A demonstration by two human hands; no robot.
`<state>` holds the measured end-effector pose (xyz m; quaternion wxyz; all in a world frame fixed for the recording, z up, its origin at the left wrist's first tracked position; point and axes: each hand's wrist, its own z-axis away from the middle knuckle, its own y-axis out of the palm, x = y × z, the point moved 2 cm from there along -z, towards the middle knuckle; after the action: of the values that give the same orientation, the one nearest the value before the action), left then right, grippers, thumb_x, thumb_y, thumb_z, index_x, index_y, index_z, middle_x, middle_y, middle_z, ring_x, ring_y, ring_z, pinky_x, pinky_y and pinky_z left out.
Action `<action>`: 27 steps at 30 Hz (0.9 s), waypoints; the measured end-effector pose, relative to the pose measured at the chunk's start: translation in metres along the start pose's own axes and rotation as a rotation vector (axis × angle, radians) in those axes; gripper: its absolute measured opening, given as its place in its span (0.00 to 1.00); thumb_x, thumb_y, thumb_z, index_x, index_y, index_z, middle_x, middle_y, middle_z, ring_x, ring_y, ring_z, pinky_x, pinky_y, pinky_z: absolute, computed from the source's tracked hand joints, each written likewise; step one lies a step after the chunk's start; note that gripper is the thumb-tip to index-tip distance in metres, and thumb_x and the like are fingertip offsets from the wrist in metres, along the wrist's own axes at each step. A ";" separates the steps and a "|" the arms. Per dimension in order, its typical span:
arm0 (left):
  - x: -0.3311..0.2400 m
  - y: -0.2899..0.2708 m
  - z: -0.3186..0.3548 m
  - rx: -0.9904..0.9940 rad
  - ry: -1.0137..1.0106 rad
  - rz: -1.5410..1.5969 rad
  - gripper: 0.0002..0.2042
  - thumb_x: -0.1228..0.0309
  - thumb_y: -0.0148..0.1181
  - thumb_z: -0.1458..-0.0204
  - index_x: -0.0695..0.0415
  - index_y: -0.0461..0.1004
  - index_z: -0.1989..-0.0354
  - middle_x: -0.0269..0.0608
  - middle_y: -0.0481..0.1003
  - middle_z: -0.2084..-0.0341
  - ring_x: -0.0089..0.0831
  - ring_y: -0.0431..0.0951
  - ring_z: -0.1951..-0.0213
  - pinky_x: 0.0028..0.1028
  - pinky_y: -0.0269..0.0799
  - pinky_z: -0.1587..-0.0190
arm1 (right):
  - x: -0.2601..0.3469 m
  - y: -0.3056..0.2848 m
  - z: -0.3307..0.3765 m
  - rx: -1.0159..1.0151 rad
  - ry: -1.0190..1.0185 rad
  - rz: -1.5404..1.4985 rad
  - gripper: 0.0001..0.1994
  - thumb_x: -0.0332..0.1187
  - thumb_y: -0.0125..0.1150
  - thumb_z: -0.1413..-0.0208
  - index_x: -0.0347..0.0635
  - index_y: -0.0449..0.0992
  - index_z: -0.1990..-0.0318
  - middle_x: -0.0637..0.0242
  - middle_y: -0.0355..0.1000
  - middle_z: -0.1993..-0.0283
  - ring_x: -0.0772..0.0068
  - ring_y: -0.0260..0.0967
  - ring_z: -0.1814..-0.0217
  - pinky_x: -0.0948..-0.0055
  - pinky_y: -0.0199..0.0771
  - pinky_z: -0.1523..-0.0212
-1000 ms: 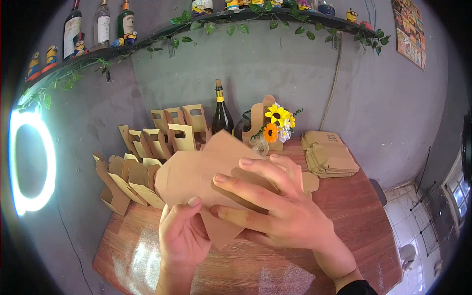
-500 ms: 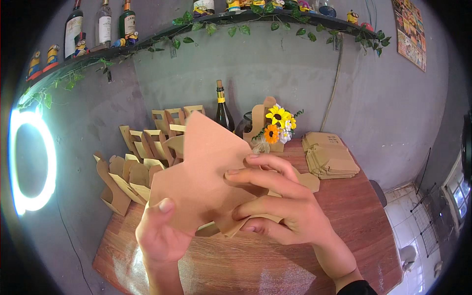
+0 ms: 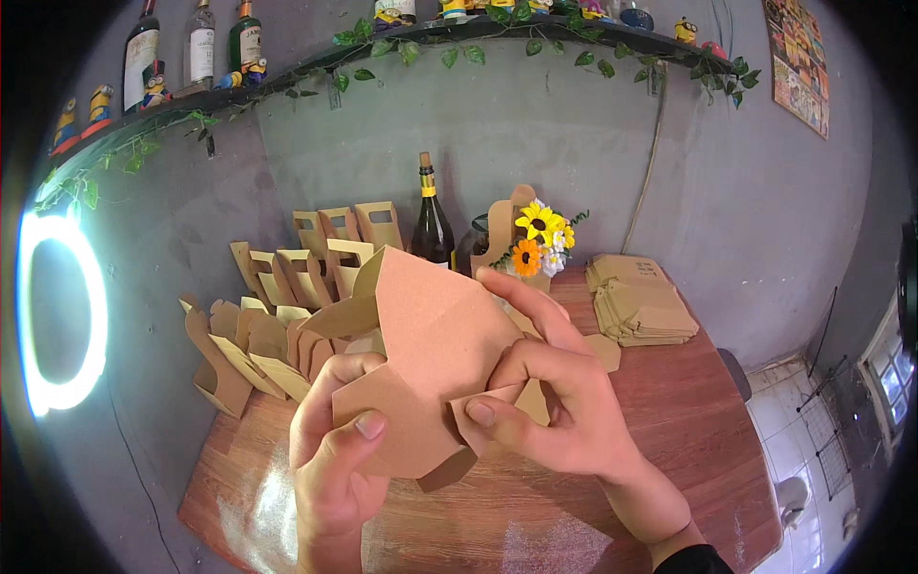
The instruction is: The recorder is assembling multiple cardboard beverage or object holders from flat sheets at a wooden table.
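Above the middle of the wooden table I hold a partly folded brown cardboard box, its flaps standing out at several angles. My left hand grips its lower left panel, with the thumb on the near face and the fingers behind. On the other side, my right hand pinches a small flap between thumb and bent index finger. Another finger of that hand stretches along the box's upper right edge. The far side of the box is hidden from me.
Several folded cardboard carriers stand at the back left of the table. A dark corked bottle and a carrier with artificial flowers are at the back. Flat cardboard pieces lie stacked at the right. A ring light glows at far left.
The cardboard box has turned and tilted, so a side flap and a lower flap now show. My left hand has moved right and up, and my right thumb has come over a small flap.
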<state>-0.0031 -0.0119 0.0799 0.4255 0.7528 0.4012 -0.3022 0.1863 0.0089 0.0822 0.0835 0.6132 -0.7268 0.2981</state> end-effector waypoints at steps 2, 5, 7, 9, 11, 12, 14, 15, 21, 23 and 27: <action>0.000 0.001 0.001 -0.014 0.005 -0.018 0.19 0.71 0.50 0.54 0.69 0.64 0.54 0.52 0.73 0.61 0.35 0.75 0.57 0.30 0.70 0.52 | 0.001 0.001 0.000 0.007 0.004 0.020 0.09 0.31 0.68 0.57 0.38 0.73 0.78 0.42 0.54 0.33 0.52 0.53 0.31 0.59 0.59 0.41; 0.003 0.005 0.001 -0.019 -0.004 -0.026 0.19 0.71 0.50 0.53 0.69 0.63 0.54 0.52 0.73 0.60 0.36 0.75 0.56 0.30 0.69 0.51 | 0.001 0.000 0.002 -0.025 0.078 -0.066 0.09 0.30 0.67 0.59 0.38 0.71 0.79 0.42 0.56 0.34 0.53 0.56 0.33 0.59 0.58 0.40; 0.005 0.004 0.001 0.000 0.010 -0.036 0.19 0.71 0.50 0.53 0.70 0.63 0.53 0.53 0.72 0.60 0.36 0.74 0.54 0.31 0.68 0.50 | 0.000 0.000 0.002 -0.015 0.078 -0.012 0.09 0.29 0.66 0.59 0.38 0.70 0.79 0.41 0.56 0.34 0.54 0.57 0.33 0.61 0.58 0.40; 0.006 0.003 0.001 0.003 0.019 -0.059 0.20 0.71 0.51 0.53 0.70 0.63 0.53 0.53 0.72 0.59 0.36 0.74 0.54 0.31 0.68 0.50 | 0.002 0.000 0.002 -0.009 0.093 -0.006 0.09 0.29 0.66 0.59 0.38 0.70 0.80 0.41 0.56 0.34 0.54 0.57 0.34 0.61 0.58 0.40; 0.006 0.003 0.001 0.006 0.029 -0.085 0.20 0.71 0.51 0.53 0.70 0.62 0.53 0.53 0.72 0.59 0.35 0.74 0.54 0.31 0.68 0.50 | 0.001 0.001 0.002 -0.003 0.107 -0.002 0.09 0.28 0.66 0.59 0.38 0.69 0.80 0.41 0.57 0.35 0.54 0.57 0.34 0.62 0.58 0.40; 0.006 0.003 0.002 0.003 0.029 -0.105 0.20 0.70 0.51 0.53 0.70 0.62 0.53 0.52 0.72 0.59 0.35 0.74 0.54 0.31 0.68 0.50 | 0.001 0.002 0.002 -0.017 0.116 -0.010 0.09 0.28 0.66 0.59 0.38 0.69 0.80 0.41 0.57 0.35 0.55 0.57 0.34 0.62 0.58 0.41; 0.007 0.003 0.002 0.003 0.028 -0.125 0.21 0.70 0.52 0.53 0.71 0.62 0.53 0.52 0.72 0.58 0.35 0.73 0.54 0.30 0.68 0.50 | 0.001 0.002 0.002 -0.036 0.127 -0.018 0.10 0.28 0.66 0.59 0.37 0.69 0.80 0.41 0.57 0.35 0.55 0.57 0.34 0.62 0.59 0.41; 0.009 0.002 0.002 0.007 0.048 -0.142 0.21 0.70 0.52 0.53 0.71 0.62 0.52 0.52 0.72 0.58 0.35 0.73 0.54 0.30 0.68 0.50 | 0.001 0.001 0.002 -0.038 0.125 -0.011 0.09 0.28 0.67 0.59 0.37 0.70 0.79 0.41 0.56 0.34 0.55 0.57 0.33 0.63 0.59 0.41; 0.011 0.009 0.001 -0.034 0.072 -0.153 0.24 0.68 0.53 0.53 0.71 0.61 0.49 0.52 0.71 0.57 0.35 0.73 0.53 0.31 0.68 0.49 | -0.003 0.001 0.003 -0.067 0.135 -0.093 0.11 0.30 0.69 0.53 0.36 0.73 0.76 0.41 0.54 0.33 0.57 0.56 0.32 0.63 0.59 0.40; 0.011 0.009 0.001 -0.042 0.060 -0.129 0.25 0.68 0.53 0.53 0.71 0.61 0.48 0.52 0.71 0.56 0.35 0.73 0.53 0.32 0.68 0.48 | -0.003 0.003 0.003 -0.080 0.147 -0.120 0.12 0.32 0.70 0.52 0.36 0.73 0.76 0.41 0.53 0.33 0.58 0.55 0.32 0.64 0.58 0.40; 0.013 0.005 0.000 -0.004 0.024 -0.023 0.26 0.70 0.57 0.52 0.70 0.61 0.45 0.50 0.71 0.54 0.34 0.73 0.51 0.33 0.68 0.47 | -0.005 0.010 0.006 -0.170 0.116 -0.140 0.17 0.30 0.72 0.54 0.36 0.70 0.60 0.43 0.52 0.33 0.60 0.54 0.31 0.65 0.58 0.38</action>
<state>0.0078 -0.0093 0.0716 0.4186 0.7508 0.4155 -0.2975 0.1794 0.0106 0.0712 0.1975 0.6348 -0.6988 0.2639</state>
